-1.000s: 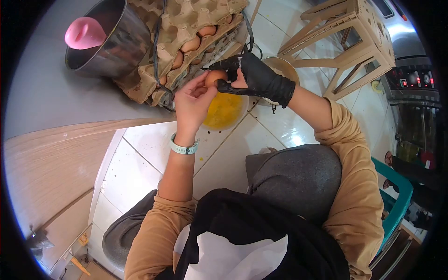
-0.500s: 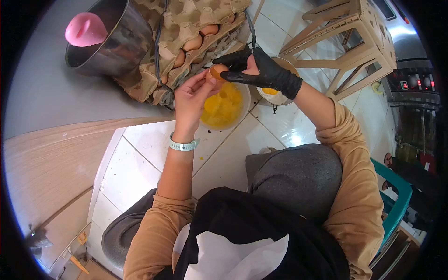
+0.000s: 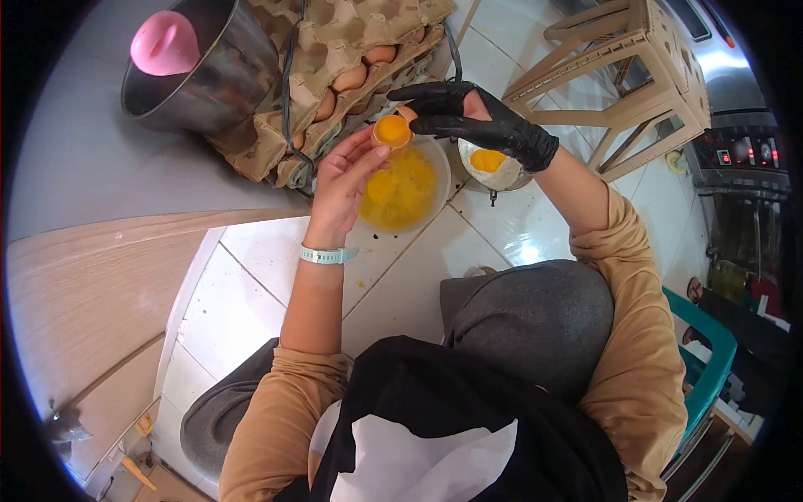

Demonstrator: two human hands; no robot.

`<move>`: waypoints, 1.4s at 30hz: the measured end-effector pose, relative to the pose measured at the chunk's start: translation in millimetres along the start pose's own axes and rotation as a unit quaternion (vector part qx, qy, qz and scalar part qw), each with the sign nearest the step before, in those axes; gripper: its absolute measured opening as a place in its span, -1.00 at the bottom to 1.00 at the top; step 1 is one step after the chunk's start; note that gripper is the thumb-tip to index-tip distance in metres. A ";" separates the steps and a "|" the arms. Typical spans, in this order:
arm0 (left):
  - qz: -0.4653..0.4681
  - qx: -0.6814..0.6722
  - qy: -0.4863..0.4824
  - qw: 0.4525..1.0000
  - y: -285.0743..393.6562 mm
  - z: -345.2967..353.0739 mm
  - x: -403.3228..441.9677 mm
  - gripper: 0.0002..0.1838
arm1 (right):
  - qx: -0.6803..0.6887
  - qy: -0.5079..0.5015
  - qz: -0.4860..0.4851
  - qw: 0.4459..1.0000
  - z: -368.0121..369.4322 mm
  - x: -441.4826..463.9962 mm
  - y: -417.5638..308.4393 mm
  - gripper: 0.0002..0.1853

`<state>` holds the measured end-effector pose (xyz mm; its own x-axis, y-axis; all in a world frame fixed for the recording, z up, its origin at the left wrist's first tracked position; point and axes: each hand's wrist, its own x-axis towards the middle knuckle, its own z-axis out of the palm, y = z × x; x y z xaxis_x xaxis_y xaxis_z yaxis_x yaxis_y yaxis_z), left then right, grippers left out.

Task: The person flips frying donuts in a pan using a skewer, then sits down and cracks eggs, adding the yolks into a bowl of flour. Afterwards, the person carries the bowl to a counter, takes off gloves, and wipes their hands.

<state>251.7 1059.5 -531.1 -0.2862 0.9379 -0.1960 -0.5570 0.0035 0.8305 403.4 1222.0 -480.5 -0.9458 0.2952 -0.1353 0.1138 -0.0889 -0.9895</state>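
My left hand, bare and with a pale watch at the wrist, pinches a brown half eggshell with an orange yolk in it. Close to it on the right is my right hand in a black glove, its fingertips around another piece of eggshell, mostly hidden by the glove. Below the hands, a clear bowl on the floor contains yellow egg. Partly behind the right wrist stands a second bowl with white contents and orange yolk.
Stacked cardboard egg trays with several brown eggs lie on the grey counter at upper left. Beside them is a dark metal container with a pink object at its rim. A beige stool and a green chair stand at right.
My right hand has moved slightly right, away from the left, with its fingers less bent. The half shell in my left hand now faces up, showing the yolk.
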 end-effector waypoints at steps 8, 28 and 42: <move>0.001 0.016 0.000 1.000 4.6 -1.3 -2.0 -0.53 | -0.123 0.015 -0.057 0.991 -2.8 -7.9 5.4 -0.48; 0.041 0.109 0.023 0.993 13.9 7.7 -6.6 -0.57 | -0.341 0.119 -0.191 0.913 9.0 -25.6 -11.0 -0.56; 0.079 0.160 0.039 0.983 19.6 14.9 -9.3 -0.56 | -0.137 0.090 -0.094 0.982 8.2 -28.7 9.3 -0.53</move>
<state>255.1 1056.0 -505.2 -0.4152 0.9062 -0.0806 -0.2312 -0.0194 0.9727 429.1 1205.0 -485.5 -0.8917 0.4475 0.0679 0.0437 0.2345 -0.9711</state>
